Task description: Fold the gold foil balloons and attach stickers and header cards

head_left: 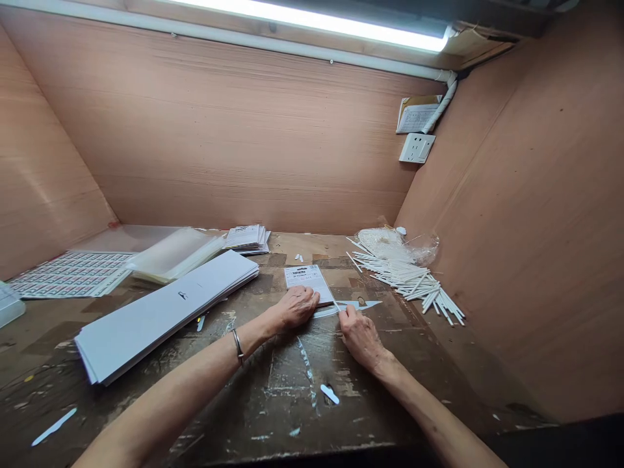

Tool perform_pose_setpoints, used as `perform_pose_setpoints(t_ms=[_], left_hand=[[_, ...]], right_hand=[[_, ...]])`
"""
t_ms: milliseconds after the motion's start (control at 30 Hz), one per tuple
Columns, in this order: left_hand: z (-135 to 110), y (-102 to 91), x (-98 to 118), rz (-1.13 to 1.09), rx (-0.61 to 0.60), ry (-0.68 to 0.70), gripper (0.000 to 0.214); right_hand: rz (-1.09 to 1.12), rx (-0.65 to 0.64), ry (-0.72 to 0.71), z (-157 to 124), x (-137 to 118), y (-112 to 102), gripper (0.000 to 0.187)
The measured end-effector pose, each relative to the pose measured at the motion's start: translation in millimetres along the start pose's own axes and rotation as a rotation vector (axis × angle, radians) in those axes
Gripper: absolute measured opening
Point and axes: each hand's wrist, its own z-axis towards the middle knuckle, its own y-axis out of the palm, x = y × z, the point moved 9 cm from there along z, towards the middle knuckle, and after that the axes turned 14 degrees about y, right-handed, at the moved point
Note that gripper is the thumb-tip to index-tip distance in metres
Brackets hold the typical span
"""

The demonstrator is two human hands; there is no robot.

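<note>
On the table we log: paper stack left of card, sticks right, plastic sheets behind paper stack.

A: "What was worn?"
B: "Shiny silver-coloured bracelet, narrow band, circled the left forearm just above the wrist."
A: "Rest?"
B: "Right forearm, left hand and right hand were bare."

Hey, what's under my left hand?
Your left hand rests on a white printed card, whose far part shows beyond it. The area directly beneath the hand is covered, so any printing there can't be seen.
</note>
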Motion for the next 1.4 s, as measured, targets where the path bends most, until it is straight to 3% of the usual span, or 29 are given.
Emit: perform_pose_setpoints(t_ms=[300,433,633,733,933,1033,1133,1200,1300,1400], left_hand=[[16.7,11.5,7.8,-0.011,-0.158,0.004,0.018],[19.2,16.9,10.7,0.026,-0.167,-0.012,0.024],[17.4,12.1,26.3,-0.004,-0.153,0.102,0.022],[13.8,9.3,27.5,-0.011,-0.142,0.105,0.02],[5.0,8.7,26.1,-0.019,-0.077,0.097,0.017],[2.7,8.7,26.1,-0.016,-0.055,0.101,0.018],[2.4,9.1,29.1,-0.01,-0.043,0.133,0.019],[1.7,9.9,31.3,-0.01,-0.044,0.146,0.02],[-2.1,5.9,30.4,-0.037,-0.029,0.119,0.02],[-6.4,-4.6,25.1,-0.117,-0.02,0.08,0.018]], right_hand=[[0.036,-0.033,0.021,-1.2,1.5,1.2,0.017],[0.059,0.009,0.035,0.5,-4.0,-2.4,0.017],[0.122,0.028,0.054,26.0,-16.1,1.3,0.019],[0.249,0.005,0.037,33.7,-9.4,4.8,0.018],[0.644,-0.051,-0.183,19.6,11.9,-0.1,0.014],[0.724,0.002,-0.079,23.3,24.6,-1.1,0.013],[0.797,0.006,0.126,36.2,30.7,6.3,0.011],[0.877,-0.075,0.245,44.9,29.2,16.6,0.014],[1.055,-0.293,0.393,49.9,24.8,36.5,0.018],[1.262,-0.477,0.46,45.1,22.4,46.6,0.019]])
